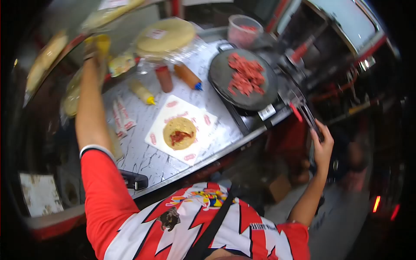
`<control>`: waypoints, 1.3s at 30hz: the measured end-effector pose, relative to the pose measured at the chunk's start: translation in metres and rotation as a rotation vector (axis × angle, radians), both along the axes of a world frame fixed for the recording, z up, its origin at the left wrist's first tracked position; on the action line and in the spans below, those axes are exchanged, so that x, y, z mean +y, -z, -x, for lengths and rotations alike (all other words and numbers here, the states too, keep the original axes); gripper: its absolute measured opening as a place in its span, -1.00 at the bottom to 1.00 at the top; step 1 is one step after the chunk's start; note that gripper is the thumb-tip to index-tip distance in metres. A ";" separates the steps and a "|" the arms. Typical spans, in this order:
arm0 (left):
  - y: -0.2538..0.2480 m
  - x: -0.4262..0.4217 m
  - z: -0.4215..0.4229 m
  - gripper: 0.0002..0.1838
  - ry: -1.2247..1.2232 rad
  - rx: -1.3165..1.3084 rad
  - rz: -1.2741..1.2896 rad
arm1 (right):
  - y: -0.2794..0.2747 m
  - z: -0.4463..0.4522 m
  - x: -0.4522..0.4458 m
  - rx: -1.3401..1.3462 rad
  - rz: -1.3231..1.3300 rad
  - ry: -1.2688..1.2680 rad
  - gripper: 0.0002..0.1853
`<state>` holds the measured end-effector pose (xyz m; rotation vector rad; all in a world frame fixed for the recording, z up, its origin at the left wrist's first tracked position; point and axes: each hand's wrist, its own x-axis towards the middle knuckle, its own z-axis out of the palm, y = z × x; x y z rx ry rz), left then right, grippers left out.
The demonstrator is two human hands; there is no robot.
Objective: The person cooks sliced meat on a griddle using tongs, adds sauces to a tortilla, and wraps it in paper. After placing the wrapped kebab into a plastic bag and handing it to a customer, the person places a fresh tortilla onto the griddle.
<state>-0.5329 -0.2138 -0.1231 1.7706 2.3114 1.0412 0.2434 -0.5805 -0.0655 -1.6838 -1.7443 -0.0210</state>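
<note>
My right hand [323,143] is closed round the dark handle of a pair of tongs [308,116], whose head points up toward the griddle's right side. My left hand [90,53] is stretched to the far left, beside a yellow item [102,44]; blur hides its fingers and whether they grip it. On the counter, a small flatbread [169,130] with a strip of red sauce lies on white printed paper [157,125]. Chopped pinkish-red meat [246,74] sits on a round dark griddle [219,82].
Behind the paper lie a pale bottle with a yellow cap [141,92], a red bottle [164,79] and an orange bottle with a blue cap [187,77]. Large bagged flatbreads [167,35] and a clear tub [245,32] stand at the back. Printed packets [123,115] lie left.
</note>
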 end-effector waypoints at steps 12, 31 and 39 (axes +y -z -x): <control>0.015 -0.230 -0.017 -0.55 0.051 -1.129 -0.126 | 0.075 0.021 0.101 -0.021 0.176 -0.327 -0.61; 0.016 -0.273 -0.400 -0.80 0.260 -1.033 0.417 | 0.085 -0.073 0.243 0.098 0.134 -0.583 -0.64; -0.033 -0.196 -0.489 -0.57 0.613 -0.142 0.611 | 0.100 -0.114 0.246 0.132 0.230 -0.610 -0.64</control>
